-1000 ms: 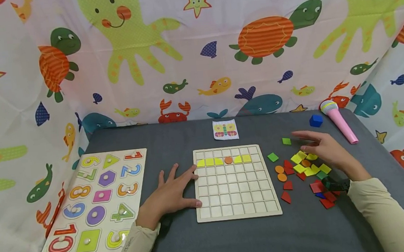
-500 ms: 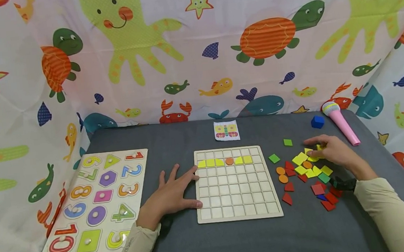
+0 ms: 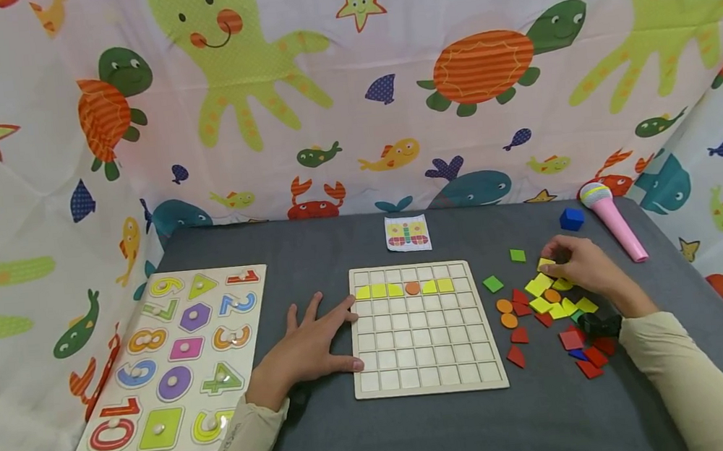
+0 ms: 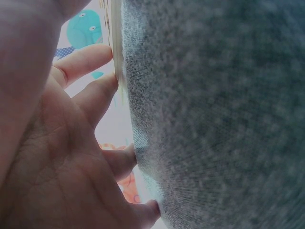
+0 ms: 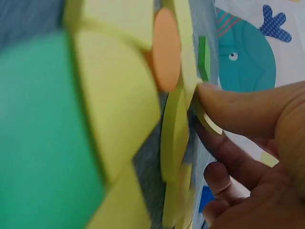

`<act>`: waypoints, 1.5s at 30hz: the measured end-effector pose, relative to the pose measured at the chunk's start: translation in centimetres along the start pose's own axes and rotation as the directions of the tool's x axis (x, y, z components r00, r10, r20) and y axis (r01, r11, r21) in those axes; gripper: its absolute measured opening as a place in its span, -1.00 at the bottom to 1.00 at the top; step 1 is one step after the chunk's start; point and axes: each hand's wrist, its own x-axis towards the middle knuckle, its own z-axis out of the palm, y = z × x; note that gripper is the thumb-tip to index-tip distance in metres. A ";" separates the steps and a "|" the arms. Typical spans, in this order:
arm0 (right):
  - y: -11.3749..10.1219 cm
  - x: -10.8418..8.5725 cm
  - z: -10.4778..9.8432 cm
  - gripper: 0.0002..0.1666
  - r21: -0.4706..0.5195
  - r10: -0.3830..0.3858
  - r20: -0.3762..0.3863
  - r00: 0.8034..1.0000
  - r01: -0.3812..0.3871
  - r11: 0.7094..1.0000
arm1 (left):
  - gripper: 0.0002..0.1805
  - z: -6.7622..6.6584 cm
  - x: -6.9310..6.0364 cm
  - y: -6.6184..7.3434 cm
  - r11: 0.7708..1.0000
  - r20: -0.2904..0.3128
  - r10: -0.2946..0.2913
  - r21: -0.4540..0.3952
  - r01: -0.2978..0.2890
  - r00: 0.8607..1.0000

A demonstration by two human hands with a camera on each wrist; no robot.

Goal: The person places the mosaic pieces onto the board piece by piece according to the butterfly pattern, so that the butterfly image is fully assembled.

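Observation:
My left hand (image 3: 302,351) lies with fingers spread; its fingertips and thumb touch the left edge of a wooden grid board (image 3: 432,375). Along the board's second row sit several yellow tiles and one orange round tile (image 3: 413,289). Over at the right, my right hand (image 3: 591,272) pinches a yellow tile (image 5: 209,123) between thumb and index finger, at the far side of the loose pile. Around it lie several yellow tiles (image 3: 539,284), an orange round tile (image 5: 167,50) and a green tile (image 5: 43,133), large and blurred in the right wrist view.
Left of the board lies a number-and-shape puzzle (image 3: 180,415). A small butterfly card (image 3: 407,234) lies behind the board. Red tiles (image 3: 593,357) and green tiles (image 3: 493,284) are scattered on the right. Farther back are a blue cube (image 3: 571,218) and a pink toy microphone (image 3: 616,226).
My right hand has moved down onto the far side of the pile, and its thumb and index finger have closed on a yellow tile. The left hand has stayed at the board's edge.

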 end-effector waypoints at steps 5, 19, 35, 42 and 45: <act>-1.5 0.2 0.5 -0.76 0.062 -0.008 -0.032 0.999 0.010 0.998 | 0.15 0.1 0.0 0.0 1.000 0.005 -0.005 -0.005 0.005 1.000; -5.3 1.2 1.6 -0.74 0.281 -0.115 -0.019 0.993 0.116 0.953 | 0.16 0.3 0.0 -0.1 1.000 0.001 -0.006 -0.002 0.006 1.000; -7.7 1.5 2.6 -0.64 0.232 -0.174 0.016 0.985 0.165 0.959 | 0.10 0.1 0.0 -0.1 1.000 -0.001 -0.011 0.009 0.011 1.000; -8.7 1.6 3.0 -0.68 0.202 -0.170 -0.019 0.985 0.171 0.964 | 0.09 0.0 0.0 0.1 1.000 -0.003 -0.011 0.004 0.012 1.000; -9.1 1.7 3.1 -0.70 0.201 -0.167 -0.024 0.986 0.168 0.965 | 0.10 0.0 0.0 0.2 1.000 -0.001 -0.013 0.001 0.013 1.000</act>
